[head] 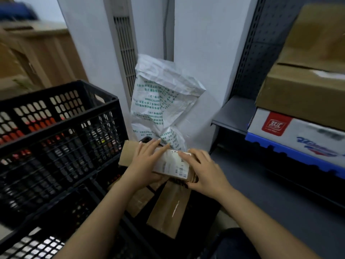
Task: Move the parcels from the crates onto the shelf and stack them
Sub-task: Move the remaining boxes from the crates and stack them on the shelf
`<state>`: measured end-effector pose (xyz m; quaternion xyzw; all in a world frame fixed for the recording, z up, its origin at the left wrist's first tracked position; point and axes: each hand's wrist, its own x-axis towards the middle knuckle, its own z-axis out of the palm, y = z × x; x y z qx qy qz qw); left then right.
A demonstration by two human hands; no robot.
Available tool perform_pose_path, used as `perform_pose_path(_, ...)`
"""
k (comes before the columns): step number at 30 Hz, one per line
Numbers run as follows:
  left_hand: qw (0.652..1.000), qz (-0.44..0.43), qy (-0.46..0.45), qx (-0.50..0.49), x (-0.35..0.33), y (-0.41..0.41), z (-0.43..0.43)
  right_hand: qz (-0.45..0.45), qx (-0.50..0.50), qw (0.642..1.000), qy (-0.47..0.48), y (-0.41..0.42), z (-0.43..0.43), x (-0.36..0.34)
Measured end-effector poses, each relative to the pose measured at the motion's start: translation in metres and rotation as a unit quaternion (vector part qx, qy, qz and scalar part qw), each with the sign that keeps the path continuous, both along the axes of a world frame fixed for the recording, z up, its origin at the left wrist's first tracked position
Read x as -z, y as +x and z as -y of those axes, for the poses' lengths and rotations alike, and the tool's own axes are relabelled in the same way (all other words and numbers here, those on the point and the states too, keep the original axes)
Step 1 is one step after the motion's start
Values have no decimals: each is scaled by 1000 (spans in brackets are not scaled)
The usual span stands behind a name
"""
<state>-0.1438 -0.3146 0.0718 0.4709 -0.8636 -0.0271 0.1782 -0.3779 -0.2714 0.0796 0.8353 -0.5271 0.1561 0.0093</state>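
Both hands, left hand and right hand, clasp the small brown cardboard parcel with its white label; she should lift it level towards the grey metal shelf.

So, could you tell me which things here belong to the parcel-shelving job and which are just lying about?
Belongs to the job:
- small labelled parcel, gripped by left hand and right hand
- brown parcels below
- black crates
- shelf with stacked boxes

Just lying about:
- white printed sack against the wall
- vented white unit
- wooden cabinet
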Motion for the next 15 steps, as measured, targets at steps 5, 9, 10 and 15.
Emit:
perform_pose_path(5, 990, -24, -140, -2, -36, -1, -34, -13, -29, 996, -81, -2, -29, -38)
perform_pose_path(9, 974, -43, -221, -5, -71, -4, -60, -32, -30, 986, -161, -2, -52, -76)
perform_pose_path(10, 971, -47, -236, -4, -81, -5, -67, -32, -32, 983, -176, -3, -58, -86)
perform_pose_path(15, 946, -83, -312, 4, -130, -14, -101, -23, -40, 969, -243, -10, -90, -136)
